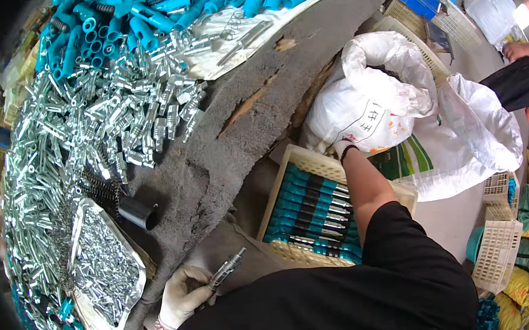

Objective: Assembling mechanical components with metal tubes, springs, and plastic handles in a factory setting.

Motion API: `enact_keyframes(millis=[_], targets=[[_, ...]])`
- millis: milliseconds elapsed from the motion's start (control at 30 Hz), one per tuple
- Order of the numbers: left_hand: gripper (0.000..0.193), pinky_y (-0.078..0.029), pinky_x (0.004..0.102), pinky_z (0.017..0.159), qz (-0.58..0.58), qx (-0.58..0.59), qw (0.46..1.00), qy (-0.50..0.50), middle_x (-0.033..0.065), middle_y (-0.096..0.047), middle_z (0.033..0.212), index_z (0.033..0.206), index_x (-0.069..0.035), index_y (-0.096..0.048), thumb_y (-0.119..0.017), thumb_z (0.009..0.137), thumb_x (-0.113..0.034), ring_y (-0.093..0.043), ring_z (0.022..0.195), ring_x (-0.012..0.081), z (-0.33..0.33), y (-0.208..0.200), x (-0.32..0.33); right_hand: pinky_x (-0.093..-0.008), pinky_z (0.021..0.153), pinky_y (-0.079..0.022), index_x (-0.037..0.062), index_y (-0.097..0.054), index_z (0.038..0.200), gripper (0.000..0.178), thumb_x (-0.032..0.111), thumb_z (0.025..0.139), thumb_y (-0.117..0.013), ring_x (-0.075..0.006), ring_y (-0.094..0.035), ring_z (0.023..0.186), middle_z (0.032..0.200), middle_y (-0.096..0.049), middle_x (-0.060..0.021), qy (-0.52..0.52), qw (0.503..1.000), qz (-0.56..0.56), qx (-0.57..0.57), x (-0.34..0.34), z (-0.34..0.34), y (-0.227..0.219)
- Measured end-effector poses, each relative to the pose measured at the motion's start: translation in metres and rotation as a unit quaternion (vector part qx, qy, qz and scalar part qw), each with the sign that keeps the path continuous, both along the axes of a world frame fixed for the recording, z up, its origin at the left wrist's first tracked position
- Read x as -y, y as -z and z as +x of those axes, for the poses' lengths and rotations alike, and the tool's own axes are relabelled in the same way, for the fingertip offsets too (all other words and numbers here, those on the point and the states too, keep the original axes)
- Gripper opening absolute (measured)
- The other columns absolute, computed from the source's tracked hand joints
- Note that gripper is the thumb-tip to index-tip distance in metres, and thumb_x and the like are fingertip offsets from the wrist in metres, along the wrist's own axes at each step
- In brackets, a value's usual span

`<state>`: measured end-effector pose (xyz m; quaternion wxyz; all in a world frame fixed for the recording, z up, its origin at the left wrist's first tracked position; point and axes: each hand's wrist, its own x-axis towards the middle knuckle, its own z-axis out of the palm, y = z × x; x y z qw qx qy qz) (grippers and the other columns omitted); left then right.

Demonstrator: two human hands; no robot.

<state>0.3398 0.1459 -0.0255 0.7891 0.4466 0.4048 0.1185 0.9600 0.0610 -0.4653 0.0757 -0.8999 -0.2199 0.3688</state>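
Note:
My left hand [181,296], in a white glove, is closed around a silver metal shaft with a stepped, narrow tip [229,268]. It holds the shaft low, beside the table's near edge. My right arm stretches forward over a cream plastic crate [272,197]. Rows of teal-and-black handled tools with silver shafts [311,215] lie in the crate. At the crate's far rim, my right hand [342,146] is against a white woven sack [361,106]. Its fingers are hidden there, so I cannot see whether they grip anything.
A worn grey carpet [230,146] covers the worktable. Piled on it are silver metal parts [110,110], teal plastic housings [196,1] and a tray of small metal pieces [144,277]. A black tube [137,212] lies near the tray. Another person's hand [526,51] shows at far right, above stacked crates [499,253].

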Motion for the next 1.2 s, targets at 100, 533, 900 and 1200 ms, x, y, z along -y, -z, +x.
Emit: enact_keyframes(millis=[100,533,900,1200], targets=[[0.021,-0.052,0.0299,0.065,-0.016,0.015,1.000,0.014,0.0185,-0.062,0.100,0.096,0.001,-0.053,-0.066,0.081,0.010,-0.064,0.074,0.0195,-0.007,0.003,-0.008,-0.0416,0.067,-0.042,-0.0012,-0.069,0.085,0.020,0.018,0.085,-0.070,-0.0278,-0.056,0.067,0.075,-0.065,-0.0154,0.017,0.989,-0.023,-0.147,0.007,0.038,0.030],[0.022,-0.050,0.0323,0.089,0.052,-0.082,0.983,0.153,0.0126,-0.064,0.106,0.100,0.000,-0.059,-0.071,0.082,0.004,-0.062,0.099,0.0198,-0.016,-0.003,-0.015,-0.0454,0.065,-0.047,-0.0022,-0.070,0.097,0.023,0.019,0.086,-0.069,-0.0300,-0.059,0.070,0.084,-0.067,-0.0164,0.076,0.992,0.053,-0.083,0.022,0.015,-0.027],[0.023,-0.053,0.0312,0.070,0.018,0.011,0.999,0.049,0.0169,-0.060,0.107,0.101,0.001,-0.055,-0.068,0.084,0.009,-0.065,0.080,0.0212,-0.002,0.013,-0.011,-0.0340,0.049,-0.040,0.0044,-0.063,0.080,0.025,0.028,0.084,-0.071,-0.0203,-0.052,0.057,0.070,-0.059,-0.0093,0.263,0.909,0.206,-0.249,0.002,-0.019,-0.020],[0.027,-0.052,0.0313,0.072,0.000,-0.076,0.992,0.105,0.0182,-0.059,0.105,0.099,0.000,-0.051,-0.064,0.079,0.013,-0.062,0.083,0.0209,0.005,-0.004,-0.013,-0.0410,0.051,-0.049,-0.0069,-0.063,0.088,0.013,0.000,0.084,-0.052,-0.0311,-0.062,0.060,0.074,-0.063,-0.0200,0.350,0.841,0.230,-0.342,-0.015,-0.001,-0.014]])
